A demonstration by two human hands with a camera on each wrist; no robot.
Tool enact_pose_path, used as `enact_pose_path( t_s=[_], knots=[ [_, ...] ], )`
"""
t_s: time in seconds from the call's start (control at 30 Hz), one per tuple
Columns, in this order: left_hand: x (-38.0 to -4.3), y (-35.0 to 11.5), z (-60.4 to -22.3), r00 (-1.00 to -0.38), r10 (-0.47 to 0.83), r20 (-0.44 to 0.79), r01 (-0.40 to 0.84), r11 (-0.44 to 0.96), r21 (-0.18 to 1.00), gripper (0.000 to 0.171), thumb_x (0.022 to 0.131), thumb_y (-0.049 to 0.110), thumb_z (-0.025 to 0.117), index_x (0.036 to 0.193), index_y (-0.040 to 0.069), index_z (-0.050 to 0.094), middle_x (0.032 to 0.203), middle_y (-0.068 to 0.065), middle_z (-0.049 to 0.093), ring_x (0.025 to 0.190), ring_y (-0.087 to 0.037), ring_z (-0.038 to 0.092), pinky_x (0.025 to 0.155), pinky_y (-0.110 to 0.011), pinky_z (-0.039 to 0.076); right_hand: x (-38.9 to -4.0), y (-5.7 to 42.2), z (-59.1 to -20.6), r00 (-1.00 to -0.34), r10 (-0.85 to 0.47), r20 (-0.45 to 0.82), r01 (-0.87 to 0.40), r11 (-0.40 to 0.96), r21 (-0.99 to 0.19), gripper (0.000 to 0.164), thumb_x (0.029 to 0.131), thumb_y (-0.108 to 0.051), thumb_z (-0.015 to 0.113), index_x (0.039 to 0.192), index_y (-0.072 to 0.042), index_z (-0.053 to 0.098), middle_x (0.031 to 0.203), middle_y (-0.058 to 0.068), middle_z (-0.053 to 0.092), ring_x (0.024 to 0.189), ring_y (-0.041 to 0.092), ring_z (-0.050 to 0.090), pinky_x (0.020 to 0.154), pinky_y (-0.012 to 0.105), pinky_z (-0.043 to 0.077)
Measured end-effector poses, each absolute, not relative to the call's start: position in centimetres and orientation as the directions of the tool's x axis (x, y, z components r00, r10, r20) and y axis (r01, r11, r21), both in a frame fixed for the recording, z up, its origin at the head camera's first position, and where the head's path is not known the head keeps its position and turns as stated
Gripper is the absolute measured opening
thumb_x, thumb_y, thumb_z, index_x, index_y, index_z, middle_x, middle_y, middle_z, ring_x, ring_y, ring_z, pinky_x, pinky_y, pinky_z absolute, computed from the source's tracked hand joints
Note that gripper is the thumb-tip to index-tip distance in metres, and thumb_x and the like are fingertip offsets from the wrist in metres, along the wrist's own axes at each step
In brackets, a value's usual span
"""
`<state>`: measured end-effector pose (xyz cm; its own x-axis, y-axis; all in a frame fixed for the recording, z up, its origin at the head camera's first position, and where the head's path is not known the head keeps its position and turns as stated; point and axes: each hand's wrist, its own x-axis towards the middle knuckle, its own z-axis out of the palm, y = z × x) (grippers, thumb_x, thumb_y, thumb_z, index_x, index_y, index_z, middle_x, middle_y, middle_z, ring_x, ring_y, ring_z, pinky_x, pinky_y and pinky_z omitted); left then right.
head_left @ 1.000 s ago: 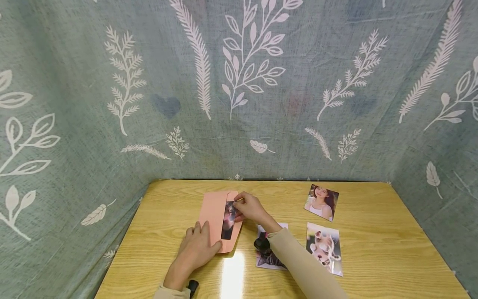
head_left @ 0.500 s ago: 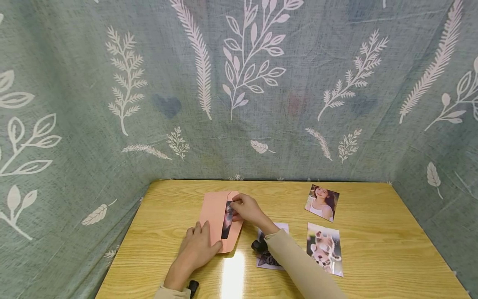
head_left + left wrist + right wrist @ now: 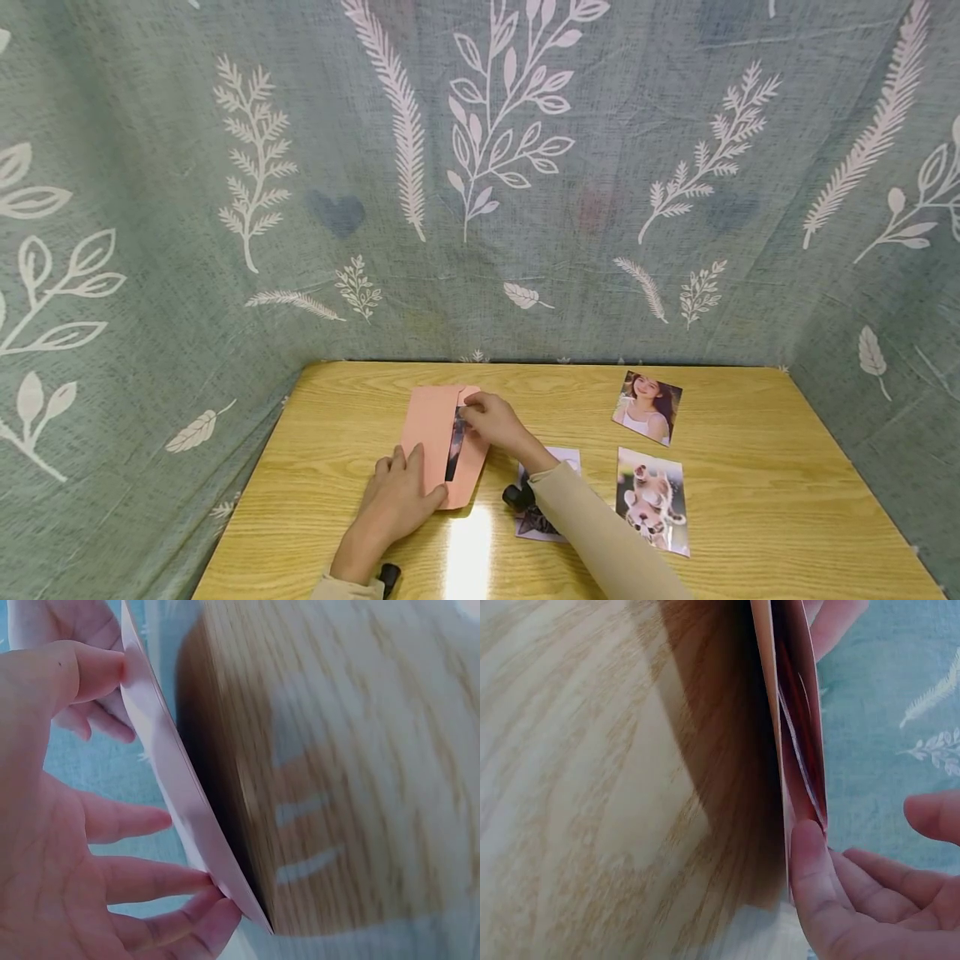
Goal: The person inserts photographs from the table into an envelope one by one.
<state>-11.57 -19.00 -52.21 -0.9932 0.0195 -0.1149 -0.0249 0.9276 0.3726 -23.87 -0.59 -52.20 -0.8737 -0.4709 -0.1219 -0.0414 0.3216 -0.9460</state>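
Observation:
A salmon-pink envelope (image 3: 431, 417) lies on the wooden table, its opening and flap on the right side. A dark photo (image 3: 454, 450) is mostly inside, with a narrow strip showing at the opening. My left hand (image 3: 397, 496) rests on the envelope's lower left, fingers spread. In the left wrist view, the fingertips touch the pink paper (image 3: 176, 780). My right hand (image 3: 495, 423) pinches the photo's outer edge near the top of the opening. In the right wrist view, the photo's edge (image 3: 795, 739) sits between the envelope's layers, with the thumb (image 3: 808, 851) at its end.
A grey cat photo (image 3: 534, 523) lies partly under my right forearm. Farther right are a portrait print (image 3: 648, 408) and a print of a spotted animal cub (image 3: 648, 500). A leaf-patterned cloth (image 3: 480, 317) hangs along the table's back and sides.
My right hand has moved slightly left, and the photo has slid deeper into the envelope, its visible strip narrowing. The left hand has stayed in place.

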Motion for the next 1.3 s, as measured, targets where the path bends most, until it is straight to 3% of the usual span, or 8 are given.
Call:
enact_pose_path(
  t_s=[0.63,0.93,1.3],
  knots=[
    [-11.56,-18.46,-52.34,-0.991,0.004,-0.134,-0.046,0.929,0.368,0.085,0.089,0.051,0.065,0.151,-0.002,0.040,0.147,-0.041,0.033,0.132,-0.056,0.035,0.100,-0.067,0.035,-23.86,-0.47,-52.64,-0.897,-0.428,-0.109,-0.057,0.356,-0.933,0.038,0.106,-0.024,0.051,0.134,0.001,0.057,0.112,0.012,0.065,0.099,0.025,0.066,0.083,0.040,0.053],
    [-11.54,-18.40,-52.30,-0.991,0.004,-0.131,-0.043,0.935,0.352,0.085,0.089,0.051,0.063,0.150,-0.003,0.040,0.147,-0.040,0.034,0.131,-0.056,0.035,0.099,-0.067,0.035,-23.96,-0.64,-52.98,-0.893,-0.426,-0.149,0.040,0.254,-0.966,0.037,0.107,-0.022,0.047,0.135,0.001,0.055,0.119,0.015,0.063,0.103,0.026,0.065,0.082,0.038,0.056],
    [-11.63,-18.33,-52.19,-0.991,0.003,-0.133,-0.043,0.940,0.340,0.084,0.089,0.051,0.064,0.150,-0.002,0.040,0.147,-0.040,0.035,0.131,-0.056,0.036,0.099,-0.066,0.036,-23.87,-0.50,-52.84,-0.897,-0.421,-0.137,0.015,0.281,-0.959,0.035,0.107,-0.023,0.048,0.133,-0.002,0.057,0.118,0.014,0.064,0.105,0.028,0.064,0.086,0.040,0.053]
  ],
)
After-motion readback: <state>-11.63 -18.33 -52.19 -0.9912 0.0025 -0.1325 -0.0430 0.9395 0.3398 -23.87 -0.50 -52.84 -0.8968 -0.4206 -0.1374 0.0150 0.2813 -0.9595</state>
